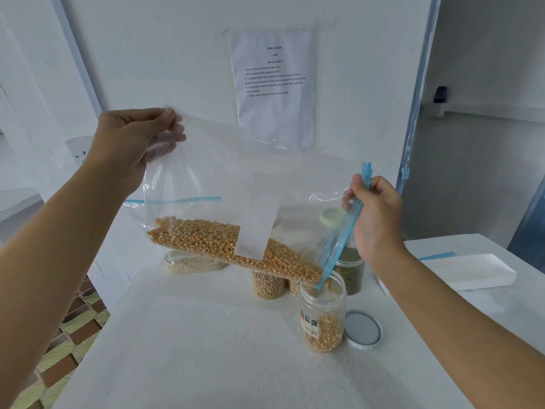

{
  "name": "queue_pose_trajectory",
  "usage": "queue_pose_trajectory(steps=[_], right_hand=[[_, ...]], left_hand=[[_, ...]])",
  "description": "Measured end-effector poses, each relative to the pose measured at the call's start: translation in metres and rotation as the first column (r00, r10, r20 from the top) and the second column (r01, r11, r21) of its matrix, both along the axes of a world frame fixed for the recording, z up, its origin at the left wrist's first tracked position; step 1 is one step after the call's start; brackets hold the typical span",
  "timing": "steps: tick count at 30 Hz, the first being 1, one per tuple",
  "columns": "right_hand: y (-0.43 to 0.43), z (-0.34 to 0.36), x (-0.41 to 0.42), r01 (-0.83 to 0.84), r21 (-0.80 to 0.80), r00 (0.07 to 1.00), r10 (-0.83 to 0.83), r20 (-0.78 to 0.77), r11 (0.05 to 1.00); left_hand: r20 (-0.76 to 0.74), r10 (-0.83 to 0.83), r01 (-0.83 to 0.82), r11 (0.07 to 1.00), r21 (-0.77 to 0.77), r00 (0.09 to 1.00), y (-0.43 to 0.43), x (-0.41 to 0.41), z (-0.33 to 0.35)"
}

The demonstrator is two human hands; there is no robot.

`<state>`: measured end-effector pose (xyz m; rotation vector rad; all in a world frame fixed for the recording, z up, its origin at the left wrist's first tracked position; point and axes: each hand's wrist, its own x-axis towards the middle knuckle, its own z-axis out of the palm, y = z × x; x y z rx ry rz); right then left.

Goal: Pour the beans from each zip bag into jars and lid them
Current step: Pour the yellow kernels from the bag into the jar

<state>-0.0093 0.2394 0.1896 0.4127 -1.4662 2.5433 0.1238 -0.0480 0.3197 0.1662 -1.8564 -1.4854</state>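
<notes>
Head view: left hand [129,140] pinches the bag [212,172] corner high, right hand [376,219] grips its zip end over the jar [323,317]; pouring seems underway, steeper tilt likely next

1. You are at a staged task station in a plain white room, not a working kitchen. A printed sheet [275,84] headed "TASK & GOAL", with numbered steps, is fixed to the far wall straight ahead of you.
2. Your work surface is a plain white table [206,349], and a second white surface [501,314] adjoins it on the right.
3. A jar of pale beans [267,286] and a jar of green beans [351,270] stand toward the table's far side, as in a pantry.
4. A wall socket [79,152] at the left and patterned brown-and-green floor tiles [73,335] at the near left suggest an ordinary indoor room.
</notes>
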Motion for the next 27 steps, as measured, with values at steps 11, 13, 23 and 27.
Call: queue_pose_trajectory(steps=[11,13,23,27], right_hand=[[-0.0011,0.0006,-0.0026,-0.011,-0.025,1.0,0.011,0.006,1.0],[-0.0011,0.0005,-0.0035,-0.01,-0.027,1.0,0.01,0.007,1.0],[-0.0006,0.0,-0.0028,0.005,0.01,1.0,-0.005,0.003,1.0],[-0.0011,0.0012,-0.0012,0.004,0.014,1.0,-0.004,-0.002,1.0]], left_hand=[[-0.002,-0.013,0.013,0.999,-0.029,1.0,-0.0056,-0.0037,-0.0003],[-0.003,-0.012,0.012,1.0,-0.026,1.0,-0.0057,-0.0039,0.0],[-0.003,-0.014,0.014,0.999,-0.035,1.0,-0.0028,-0.0031,0.0004],[-0.007,-0.016,0.016,0.999,-0.03,1.0,-0.0035,-0.0027,0.0011]])
